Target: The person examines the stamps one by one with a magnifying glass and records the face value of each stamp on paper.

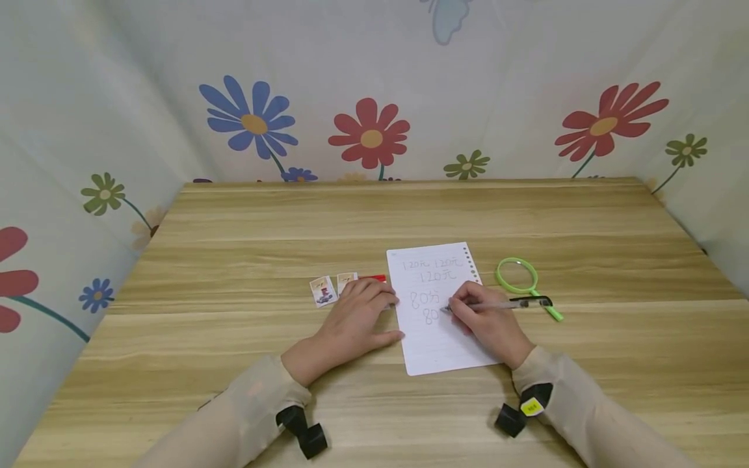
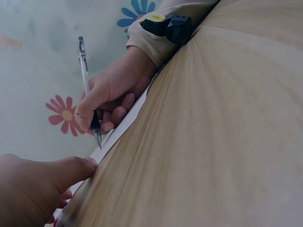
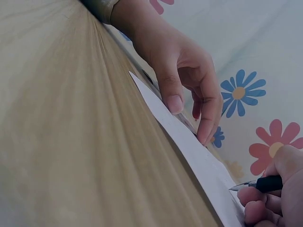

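Note:
My right hand pinches a clear gel pen with a black grip and cap end. The pen's tip meets a lined white sheet of paper, just right of a handwritten "80". Above that, the sheet bears "120元" written three times and "80分". My left hand lies along the sheet's left edge, its thumb and fingertips touching at the margin. In the right wrist view its fingers bend loosely downward and grip nothing.
Two small picture cards and a red object lie beside and partly under my left hand. A green magnifying glass rests right of the paper. A flowered curtain stands behind the wooden table.

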`<state>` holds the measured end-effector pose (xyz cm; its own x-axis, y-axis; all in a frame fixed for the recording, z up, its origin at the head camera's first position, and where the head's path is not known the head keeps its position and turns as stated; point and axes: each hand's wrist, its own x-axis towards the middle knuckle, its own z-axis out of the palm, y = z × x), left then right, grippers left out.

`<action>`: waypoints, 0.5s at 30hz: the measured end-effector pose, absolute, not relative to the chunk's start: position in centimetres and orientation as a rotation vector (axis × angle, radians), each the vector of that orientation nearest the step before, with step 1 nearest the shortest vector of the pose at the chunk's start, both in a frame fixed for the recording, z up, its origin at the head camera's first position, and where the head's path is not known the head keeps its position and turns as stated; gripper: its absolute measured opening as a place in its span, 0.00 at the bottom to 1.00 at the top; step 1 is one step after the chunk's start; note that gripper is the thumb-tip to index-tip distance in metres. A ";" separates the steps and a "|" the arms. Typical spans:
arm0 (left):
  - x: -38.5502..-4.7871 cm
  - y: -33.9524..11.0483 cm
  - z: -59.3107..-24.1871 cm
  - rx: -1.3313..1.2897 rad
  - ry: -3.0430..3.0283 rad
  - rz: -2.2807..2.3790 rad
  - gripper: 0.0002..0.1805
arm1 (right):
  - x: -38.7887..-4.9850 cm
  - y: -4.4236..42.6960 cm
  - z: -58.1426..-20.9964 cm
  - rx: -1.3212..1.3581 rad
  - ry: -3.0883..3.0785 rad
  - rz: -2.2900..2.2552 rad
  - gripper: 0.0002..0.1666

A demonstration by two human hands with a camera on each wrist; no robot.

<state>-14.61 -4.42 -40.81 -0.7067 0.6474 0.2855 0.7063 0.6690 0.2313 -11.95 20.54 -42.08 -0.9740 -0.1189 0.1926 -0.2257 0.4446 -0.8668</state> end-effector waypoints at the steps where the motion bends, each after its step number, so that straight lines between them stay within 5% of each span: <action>1: -14.6 -4.4 -40.8 -1.107 -2.702 -0.486 0.27 | -11.9 20.6 -42.0 0.303 -2.579 1.577 0.06; 15: -14.6 -4.4 -40.6 -1.103 -2.703 -0.484 0.26 | -11.9 20.7 -41.8 0.154 -2.565 1.555 0.07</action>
<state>-14.56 -4.40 -40.62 -0.7076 0.6459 0.2865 0.7052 0.6712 0.2286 -11.93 20.72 -41.75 -0.9853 -0.0157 0.1703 -0.1582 0.4612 -0.8731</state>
